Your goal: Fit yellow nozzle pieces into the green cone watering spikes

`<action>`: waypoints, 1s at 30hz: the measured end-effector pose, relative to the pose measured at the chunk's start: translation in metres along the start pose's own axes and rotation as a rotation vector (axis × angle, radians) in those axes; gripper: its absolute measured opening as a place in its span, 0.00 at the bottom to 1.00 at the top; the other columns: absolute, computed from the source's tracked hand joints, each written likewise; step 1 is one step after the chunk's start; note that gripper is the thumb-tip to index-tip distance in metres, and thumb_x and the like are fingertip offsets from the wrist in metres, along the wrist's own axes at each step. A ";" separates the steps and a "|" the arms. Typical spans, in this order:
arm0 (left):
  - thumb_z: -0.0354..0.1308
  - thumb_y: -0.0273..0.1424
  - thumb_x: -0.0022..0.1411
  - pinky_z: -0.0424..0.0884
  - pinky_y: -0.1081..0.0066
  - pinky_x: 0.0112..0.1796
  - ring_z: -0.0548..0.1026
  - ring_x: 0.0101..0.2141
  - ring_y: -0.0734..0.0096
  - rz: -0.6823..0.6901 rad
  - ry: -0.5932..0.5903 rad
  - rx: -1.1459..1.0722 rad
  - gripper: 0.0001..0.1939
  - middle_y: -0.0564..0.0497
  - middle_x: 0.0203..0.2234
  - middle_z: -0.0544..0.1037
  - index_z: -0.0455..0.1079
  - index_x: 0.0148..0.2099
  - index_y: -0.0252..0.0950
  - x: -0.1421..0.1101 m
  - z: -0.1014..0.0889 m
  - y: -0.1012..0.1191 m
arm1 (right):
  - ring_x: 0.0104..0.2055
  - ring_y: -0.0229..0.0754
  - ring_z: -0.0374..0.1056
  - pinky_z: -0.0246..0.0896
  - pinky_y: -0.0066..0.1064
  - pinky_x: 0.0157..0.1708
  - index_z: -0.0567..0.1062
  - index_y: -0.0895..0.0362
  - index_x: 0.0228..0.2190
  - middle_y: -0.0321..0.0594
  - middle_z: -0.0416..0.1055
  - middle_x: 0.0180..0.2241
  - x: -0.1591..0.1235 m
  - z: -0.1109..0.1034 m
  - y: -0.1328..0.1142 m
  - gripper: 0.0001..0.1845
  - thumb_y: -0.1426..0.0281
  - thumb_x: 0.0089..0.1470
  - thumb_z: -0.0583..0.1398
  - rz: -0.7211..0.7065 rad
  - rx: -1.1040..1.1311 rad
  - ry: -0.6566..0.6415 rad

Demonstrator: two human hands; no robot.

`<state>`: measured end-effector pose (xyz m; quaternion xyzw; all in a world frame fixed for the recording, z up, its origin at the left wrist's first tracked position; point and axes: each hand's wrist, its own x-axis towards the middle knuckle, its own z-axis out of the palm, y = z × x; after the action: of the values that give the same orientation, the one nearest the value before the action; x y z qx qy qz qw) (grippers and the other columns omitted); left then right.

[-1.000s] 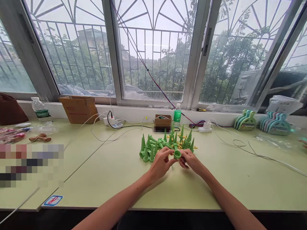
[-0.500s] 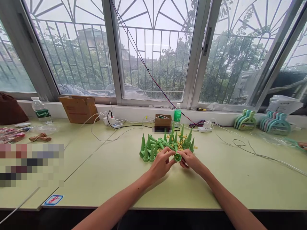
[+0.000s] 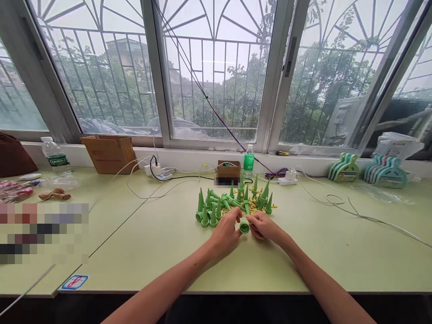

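Note:
My left hand (image 3: 227, 230) is closed around one green plastic watering spike (image 3: 245, 227), its hollow round end facing me. Right beside it, my right hand (image 3: 265, 225) has thumb and fingers pinched together at the spike's side; what they hold, if anything, is hidden. Just beyond both hands lies a cluster of similar green spikes (image 3: 204, 217), some standing point up and others on their sides. Small yellow plastic pieces (image 3: 274, 206) are scattered among them.
Behind the cluster stand a small brown box (image 3: 228, 170) and a green-labelled bottle (image 3: 249, 161). White cables (image 3: 367, 219) run over the tabletop (image 3: 337, 256) at right. Coloured hangers (image 3: 344, 168) stand by the window sill, and a cardboard box (image 3: 110, 155) is at back left.
The held spike has moved slightly left and down toward me, showing more of its open end. My right fingers sit a little farther from its rim. The cluster stays put.

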<state>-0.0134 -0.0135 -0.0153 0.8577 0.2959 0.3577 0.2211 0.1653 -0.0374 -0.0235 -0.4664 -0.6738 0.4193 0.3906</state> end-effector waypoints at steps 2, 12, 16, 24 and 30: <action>0.53 0.20 0.49 0.59 0.75 0.27 0.65 0.27 0.75 -0.041 -0.011 -0.025 0.11 0.54 0.30 0.69 0.61 0.36 0.37 0.001 0.002 -0.004 | 0.09 0.29 0.47 0.41 0.25 0.13 0.53 0.54 0.11 0.29 0.53 0.06 0.000 0.001 -0.001 0.29 0.56 0.60 0.50 0.002 -0.006 -0.002; 0.49 0.45 0.64 0.49 0.80 0.10 0.63 0.09 0.80 -0.526 -0.185 -0.537 0.16 0.58 0.20 0.69 0.58 0.35 0.37 0.008 0.000 -0.004 | 0.09 0.29 0.47 0.41 0.25 0.13 0.55 0.55 0.09 0.31 0.54 0.05 0.002 0.000 0.003 0.32 0.56 0.61 0.49 0.015 -0.046 -0.016; 0.46 0.50 0.64 0.47 0.80 0.09 0.61 0.08 0.81 -0.639 -0.346 -0.647 0.23 0.54 0.16 0.72 0.59 0.31 0.35 0.008 0.000 -0.006 | 0.08 0.29 0.47 0.41 0.25 0.12 0.54 0.54 0.10 0.30 0.53 0.05 0.002 0.000 0.004 0.32 0.56 0.61 0.48 0.012 -0.049 -0.014; 0.50 0.53 0.61 0.45 0.80 0.12 0.54 0.07 0.83 -0.650 -0.398 -0.709 0.26 0.55 0.09 0.68 0.62 0.28 0.34 0.009 0.001 -0.012 | 0.08 0.29 0.47 0.40 0.25 0.12 0.55 0.54 0.10 0.31 0.53 0.06 0.000 0.000 -0.001 0.32 0.53 0.60 0.49 0.013 -0.037 0.000; 0.55 0.53 0.58 0.48 0.80 0.13 0.57 0.08 0.83 -0.593 -0.357 -0.733 0.25 0.57 0.09 0.67 0.62 0.29 0.35 0.007 -0.001 -0.009 | 0.09 0.30 0.47 0.41 0.25 0.12 0.56 0.54 0.12 0.30 0.54 0.07 -0.002 0.000 -0.001 0.30 0.55 0.61 0.49 0.001 -0.020 0.011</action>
<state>-0.0131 -0.0017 -0.0163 0.6506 0.3391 0.2075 0.6470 0.1655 -0.0391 -0.0227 -0.4729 -0.6757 0.4100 0.3895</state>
